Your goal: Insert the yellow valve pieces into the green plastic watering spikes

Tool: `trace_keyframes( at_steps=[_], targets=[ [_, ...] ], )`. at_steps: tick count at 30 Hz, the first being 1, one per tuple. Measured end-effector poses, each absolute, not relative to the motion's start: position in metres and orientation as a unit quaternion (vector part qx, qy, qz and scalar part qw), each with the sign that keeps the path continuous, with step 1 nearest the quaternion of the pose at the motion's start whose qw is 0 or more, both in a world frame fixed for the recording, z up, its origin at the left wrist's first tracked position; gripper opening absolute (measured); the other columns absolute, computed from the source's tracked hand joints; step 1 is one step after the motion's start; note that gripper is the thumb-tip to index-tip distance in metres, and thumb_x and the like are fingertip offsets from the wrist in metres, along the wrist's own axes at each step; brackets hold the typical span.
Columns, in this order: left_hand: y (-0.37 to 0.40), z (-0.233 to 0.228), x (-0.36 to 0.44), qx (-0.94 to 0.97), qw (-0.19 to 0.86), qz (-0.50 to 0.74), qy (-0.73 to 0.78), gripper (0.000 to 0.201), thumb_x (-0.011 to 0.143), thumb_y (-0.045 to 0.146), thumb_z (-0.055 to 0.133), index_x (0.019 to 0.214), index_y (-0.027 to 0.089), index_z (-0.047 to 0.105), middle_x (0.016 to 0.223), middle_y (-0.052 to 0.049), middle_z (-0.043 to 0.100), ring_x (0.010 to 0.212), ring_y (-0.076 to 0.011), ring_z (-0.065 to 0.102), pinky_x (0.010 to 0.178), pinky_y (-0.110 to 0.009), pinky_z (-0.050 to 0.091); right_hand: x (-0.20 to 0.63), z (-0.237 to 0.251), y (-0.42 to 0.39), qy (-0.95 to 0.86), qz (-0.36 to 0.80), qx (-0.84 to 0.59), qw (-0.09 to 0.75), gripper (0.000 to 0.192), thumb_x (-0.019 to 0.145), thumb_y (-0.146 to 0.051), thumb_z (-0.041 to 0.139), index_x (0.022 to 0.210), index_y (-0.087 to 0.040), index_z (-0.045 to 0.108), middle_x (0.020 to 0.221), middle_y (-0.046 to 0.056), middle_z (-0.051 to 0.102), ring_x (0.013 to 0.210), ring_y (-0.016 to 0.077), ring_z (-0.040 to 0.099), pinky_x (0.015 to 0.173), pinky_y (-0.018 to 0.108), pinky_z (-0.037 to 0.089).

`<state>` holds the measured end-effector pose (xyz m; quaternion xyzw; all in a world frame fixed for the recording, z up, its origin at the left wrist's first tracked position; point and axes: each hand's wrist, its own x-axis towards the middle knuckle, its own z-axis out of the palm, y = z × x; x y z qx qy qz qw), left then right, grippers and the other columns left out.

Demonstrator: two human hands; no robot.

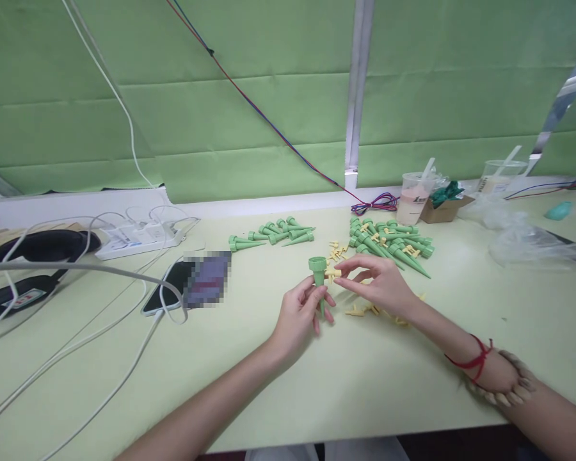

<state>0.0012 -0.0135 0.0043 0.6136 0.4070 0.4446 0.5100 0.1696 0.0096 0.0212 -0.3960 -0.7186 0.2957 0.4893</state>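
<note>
Pink drink fills a clear cup at the back of the counter, and it carries dark print, a bold stroke like a "1" leading, the rest too small to read! A second cup stands farther right with dark lettering on its side, unreadable from here. Over on the left, a red-and-white label sits on a black padded band, its wording too blurred to make out.

And centre stage, what a bright piece: a light green plastic spike, upright, with a broad ribbed cap on top and a slim body tapering to a point below. Beside its neck, just under that cap, comes a pale yellow fitting, small and branched, lying roughly level. Its inner end is right at the green stem; whether it is seated there, I cannot tell.

Look at the grip! The left hand pinches the spike's lower body between thumb and fingers, cap rising clear above the fingertips. The right hand comes across from the other side, thumb and index finger pinching the fitting's outer end, the rest of that little piece reaching toward the spike.

Behind the right hand, a heap of green spikes lies mixed with yellow pieces; a smaller green group lies back and to the left, and loose yellow fittings are scattered below the right hand.
</note>
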Motion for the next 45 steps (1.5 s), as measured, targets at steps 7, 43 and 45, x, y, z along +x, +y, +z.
trace_keyframes(
  at_steps=[7, 43, 45],
  targets=[
    [-0.0119, 0.0024, 0.0013, 0.611, 0.519, 0.441, 0.402, 0.032, 0.082, 0.044, 0.044, 0.091, 0.015, 0.053, 0.076, -0.006, 0.062, 0.049, -0.0116, 0.059, 0.032, -0.016, 0.036, 0.1708, 0.0194, 0.0115, -0.721, 0.332, -0.424, 0.436, 0.029, 0.078, -0.044, 0.053, 0.076, -0.018, 0.066, 0.073, 0.004, 0.067, 0.058, 0.0140, 0.063, 0.055, 0.026, 0.055],
    [-0.0145, 0.0083, 0.0010, 0.587, 0.559, 0.421, 0.407, 0.035, 0.079, 0.044, 0.049, 0.091, 0.013, 0.061, 0.068, -0.003, 0.062, 0.039, -0.0082, 0.053, 0.027, -0.017, 0.028, 0.1674, 0.0143, 0.0095, -0.806, 0.242, -0.398, 0.365, 0.033, 0.091, -0.038, 0.031, 0.065, -0.019, 0.041, 0.065, 0.000, 0.044, 0.063, 0.0129, 0.042, 0.061, 0.027, 0.033],
    [-0.0142, 0.0078, 0.0002, 0.598, 0.537, 0.428, 0.414, 0.030, 0.079, 0.040, 0.050, 0.084, 0.013, 0.061, 0.067, -0.003, 0.061, 0.041, -0.0080, 0.054, 0.029, -0.016, 0.028, 0.1646, 0.0120, 0.0110, -0.764, 0.353, -0.388, 0.375, 0.037, 0.090, -0.043, 0.030, 0.061, -0.019, 0.034, 0.059, -0.002, 0.038, 0.056, 0.0117, 0.039, 0.056, 0.026, 0.032]
  ],
)
